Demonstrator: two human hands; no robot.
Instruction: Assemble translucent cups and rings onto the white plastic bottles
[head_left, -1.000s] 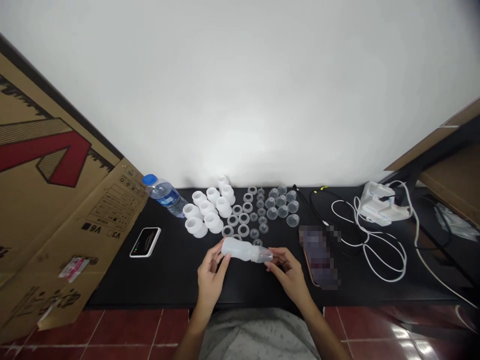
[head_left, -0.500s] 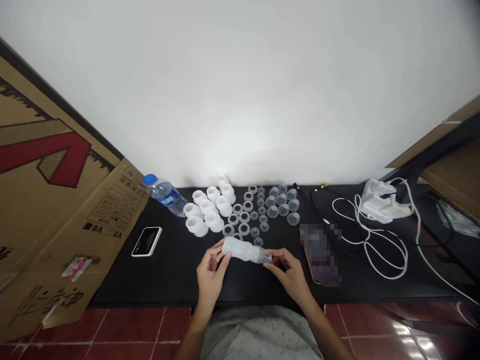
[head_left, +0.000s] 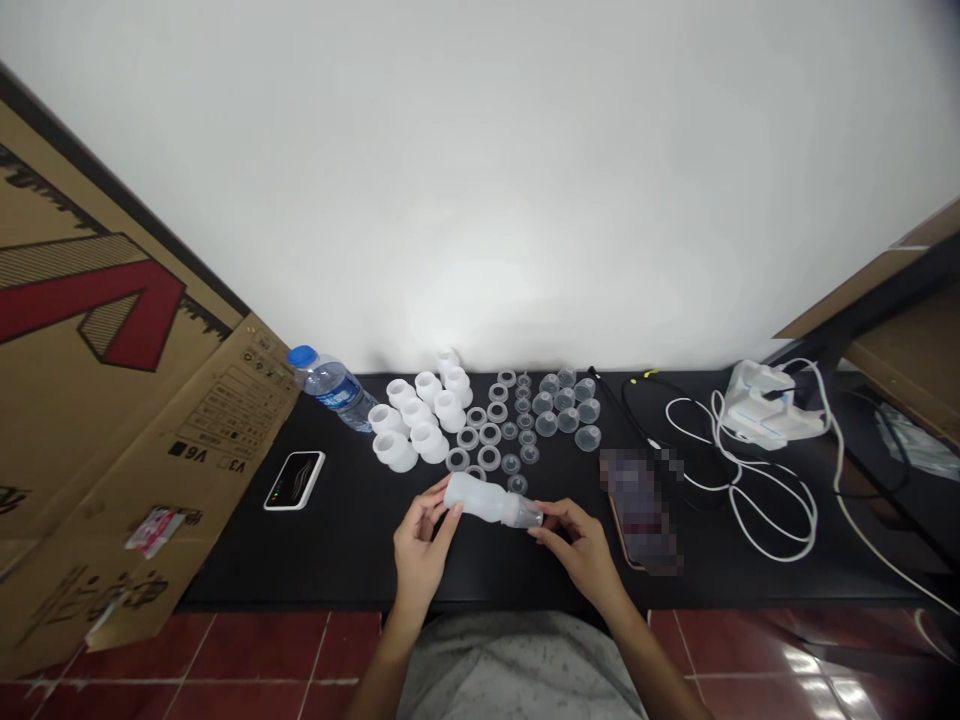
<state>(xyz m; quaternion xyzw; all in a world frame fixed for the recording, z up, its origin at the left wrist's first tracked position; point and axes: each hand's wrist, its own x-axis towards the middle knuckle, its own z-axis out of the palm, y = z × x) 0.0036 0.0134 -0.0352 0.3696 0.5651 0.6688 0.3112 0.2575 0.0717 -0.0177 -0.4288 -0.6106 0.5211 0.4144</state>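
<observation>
Watching remotely, I see the left hand (head_left: 422, 540) curled around the white bottle's (head_left: 480, 499) wide end and the right hand (head_left: 579, 544) pinching its narrow end, so it lies sideways between them.

Even, fairly bright indoor light, source out of frame. A pale hot spot sits low on the white wall (head_left: 480, 300), dimming toward the upper corners. Glare streaks the red floor tiles (head_left: 825, 690) at lower right. Faint, soft shadows lie beneath the left hand (head_left: 421, 545), right hand (head_left: 577, 545) and plastic bottle (head_left: 484, 500). Wide-angle distortion slants the frame edges; a mosaic blur covers the phone (head_left: 639, 510).
</observation>
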